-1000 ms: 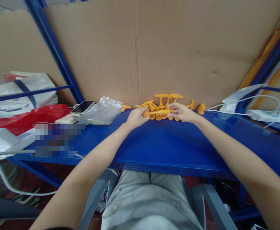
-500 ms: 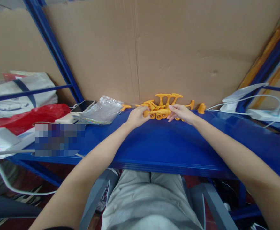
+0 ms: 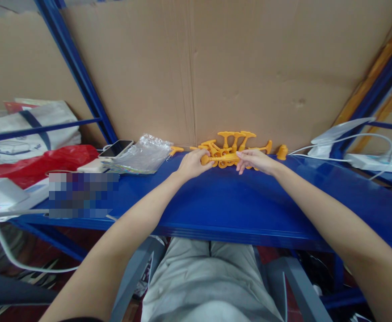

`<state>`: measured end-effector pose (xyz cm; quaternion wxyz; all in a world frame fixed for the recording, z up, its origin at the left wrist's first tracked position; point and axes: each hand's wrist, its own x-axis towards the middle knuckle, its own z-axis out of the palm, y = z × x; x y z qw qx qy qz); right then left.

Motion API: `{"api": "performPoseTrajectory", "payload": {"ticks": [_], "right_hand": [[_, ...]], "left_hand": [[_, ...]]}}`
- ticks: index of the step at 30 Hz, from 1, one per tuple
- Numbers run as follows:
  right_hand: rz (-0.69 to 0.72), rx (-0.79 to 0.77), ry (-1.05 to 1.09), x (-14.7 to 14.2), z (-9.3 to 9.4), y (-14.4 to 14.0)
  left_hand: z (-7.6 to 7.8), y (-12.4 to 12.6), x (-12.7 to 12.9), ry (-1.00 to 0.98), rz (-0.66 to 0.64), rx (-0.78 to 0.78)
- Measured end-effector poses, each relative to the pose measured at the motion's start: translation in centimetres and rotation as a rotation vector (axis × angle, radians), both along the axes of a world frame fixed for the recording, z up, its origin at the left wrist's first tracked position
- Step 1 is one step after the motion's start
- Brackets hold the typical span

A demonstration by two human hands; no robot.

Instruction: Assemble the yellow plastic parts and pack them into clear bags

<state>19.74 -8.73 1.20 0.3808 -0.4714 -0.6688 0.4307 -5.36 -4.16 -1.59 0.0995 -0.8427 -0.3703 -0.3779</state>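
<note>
1. We see two bare arms reaching forward across a blue bench (image 3: pixel 236 201) toward a cluster of orange plastic parts (image 3: pixel 231 143) lined up against a cardboard backing (image 3: pixel 249 67)
2. Our left hand (image 3: pixel 191 164) closes its grip on the rounded left end of one orange plastic piece (image 3: pixel 220 158), which lies level just above the bench surface
3. Our right hand (image 3: pixel 254 161) pinches the same piece at its right end, thumb and forefinger narrow around it, the other fingers curled loosely downward
4. The held piece spans the gap between the two hands, directly in front of the heap of matching T-shaped parts; whether it touches them we cannot tell
5. A single small orange cap (image 3: pixel 282 152) stands apart to the right of the heap, and another orange T-shaped part (image 3: pixel 176 150) lies to the left of it
6. A crumpled clear plastic bag (image 3: pixel 142 155) rests left of the parts, beside a smartphone (image 3: pixel 116 148) lying flat
7. Farther left sit a red plastic bag (image 3: pixel 38 163) and a white tote (image 3: pixel 28 129)
8. White cables (image 3: pixel 360 138) and a white power strip (image 3: pixel 377 162) occupy the far right end of the bench
9. Light grey trousers (image 3: pixel 209 281) show below the bench edge
</note>
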Motion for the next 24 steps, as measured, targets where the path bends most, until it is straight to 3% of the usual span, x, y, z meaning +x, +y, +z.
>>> {"api": "performPoseTrajectory", "payload": {"ticks": [11,17,24], "right_hand": [[-0.119,-0.068,-0.024,-1.4,-0.2,0.1],[0.006,-0.116,0.060,-0.3,-0.3,0.2],[0.104,-0.093,0.086,0.3,-0.8,0.5]], "left_hand": [[0.4,-0.2,0.0,-0.016,0.033,-0.035],[0.6,-0.5,0.3,-0.016,0.097,-0.085],[0.4,-0.3,0.1,-0.024,0.084,-0.062]]}}
